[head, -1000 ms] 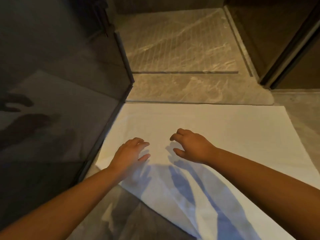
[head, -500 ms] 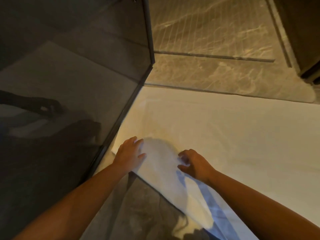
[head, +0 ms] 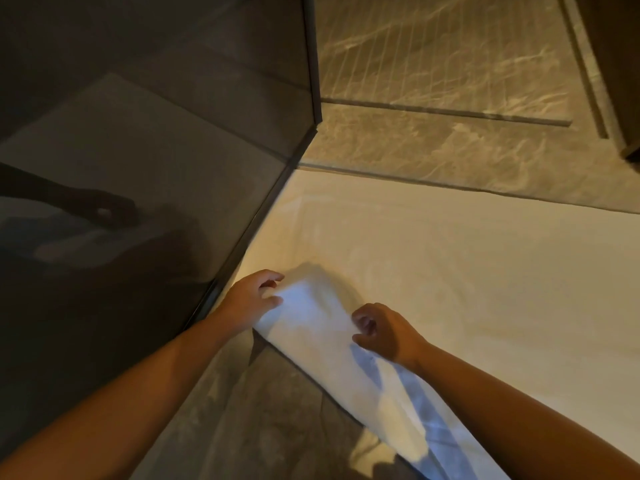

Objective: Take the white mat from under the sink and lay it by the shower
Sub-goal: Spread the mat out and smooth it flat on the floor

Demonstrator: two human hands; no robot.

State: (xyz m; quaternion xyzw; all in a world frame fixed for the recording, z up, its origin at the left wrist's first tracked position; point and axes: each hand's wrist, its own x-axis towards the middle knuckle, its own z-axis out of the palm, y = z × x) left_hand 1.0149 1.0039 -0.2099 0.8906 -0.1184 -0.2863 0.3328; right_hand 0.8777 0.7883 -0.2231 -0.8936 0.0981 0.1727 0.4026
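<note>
While the white mat (head: 450, 271) lies spread by the shower glass (head: 173, 168), the left hand (head: 251, 301) and right hand (head: 384, 332) pinch its lifted lower-centre edge, left to flatten.

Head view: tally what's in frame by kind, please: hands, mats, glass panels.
Hands: 2, left hand and right hand, both at the mat's near edge
Mats: 1, white mat
Glass panels: 1, dark glass panel beside the mat
Total: 4

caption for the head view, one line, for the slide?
Both hands, left hand and right hand, grip the near edge of the white mat beside the glass shower panel.
</note>
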